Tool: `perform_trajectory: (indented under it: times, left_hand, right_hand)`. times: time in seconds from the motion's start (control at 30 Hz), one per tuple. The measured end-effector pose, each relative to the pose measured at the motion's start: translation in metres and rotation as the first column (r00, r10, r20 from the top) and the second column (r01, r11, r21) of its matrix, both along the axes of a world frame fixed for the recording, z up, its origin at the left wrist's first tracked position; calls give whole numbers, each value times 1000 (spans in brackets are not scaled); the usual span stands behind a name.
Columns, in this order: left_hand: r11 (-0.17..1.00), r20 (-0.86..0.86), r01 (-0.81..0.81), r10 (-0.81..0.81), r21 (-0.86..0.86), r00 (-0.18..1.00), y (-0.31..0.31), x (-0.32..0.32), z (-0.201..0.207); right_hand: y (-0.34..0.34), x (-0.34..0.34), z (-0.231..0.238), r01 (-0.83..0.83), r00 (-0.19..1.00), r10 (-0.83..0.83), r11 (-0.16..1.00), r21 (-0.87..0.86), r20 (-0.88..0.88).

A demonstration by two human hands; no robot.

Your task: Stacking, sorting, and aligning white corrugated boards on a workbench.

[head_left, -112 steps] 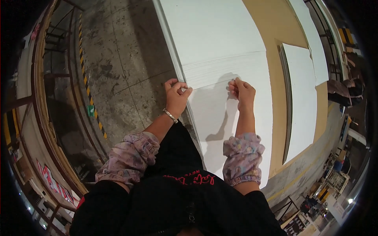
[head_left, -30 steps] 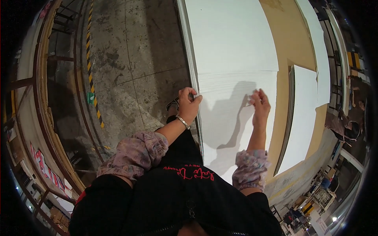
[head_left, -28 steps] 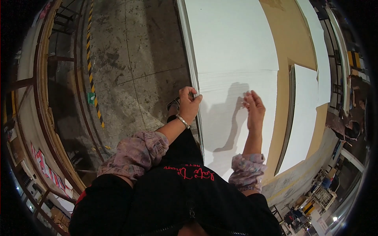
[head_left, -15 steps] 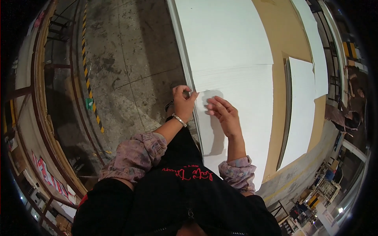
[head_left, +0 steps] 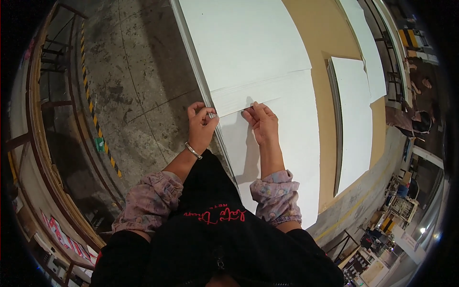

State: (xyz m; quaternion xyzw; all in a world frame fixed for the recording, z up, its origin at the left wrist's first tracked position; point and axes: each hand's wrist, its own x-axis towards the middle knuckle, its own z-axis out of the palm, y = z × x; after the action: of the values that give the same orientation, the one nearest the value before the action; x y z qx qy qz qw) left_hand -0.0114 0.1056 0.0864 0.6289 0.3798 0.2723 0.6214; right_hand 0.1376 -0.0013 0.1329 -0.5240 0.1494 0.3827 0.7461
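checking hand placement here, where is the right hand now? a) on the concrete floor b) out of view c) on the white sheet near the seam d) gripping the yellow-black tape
c: the right hand lies flat on the white sheet, fingertips at the seam.

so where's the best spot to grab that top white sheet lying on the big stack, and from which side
Probably at the top white sheet's far edge near its left corner, coming from the stack's open left side. The sheet lies flat on the tall white stack, so only its edges offer purchase. The left hand already pinches that corner at the stack's rim, and the right hand presses fingertips along the same edge.
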Motion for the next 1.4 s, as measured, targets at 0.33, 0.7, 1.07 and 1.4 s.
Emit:
perform_trajectory:
  times: [0.33, 0.7, 1.07, 1.4]
  left_hand:
    - [981, -137, -176, 164, -80, 977, -4, 12, 3]
    - [946, -140, -323, 317, -17, 938, -11, 20, -6]
    - [990, -141, -105, 117, 92, 983, -6, 9, 0]
    - [980, -120, -196, 190, -35, 974, -7, 15, -5]
  right_hand:
    - [11, -1, -2, -11, 998, 30, 952, -307, 56]
    - [16, 2, -2, -22, 996, 46, 955, -296, 72]
    - [-11, -4, 14, -358, 898, 417, 878, -318, 141]
    - [-5, -15, 20, -369, 894, 397, 915, -162, 207]
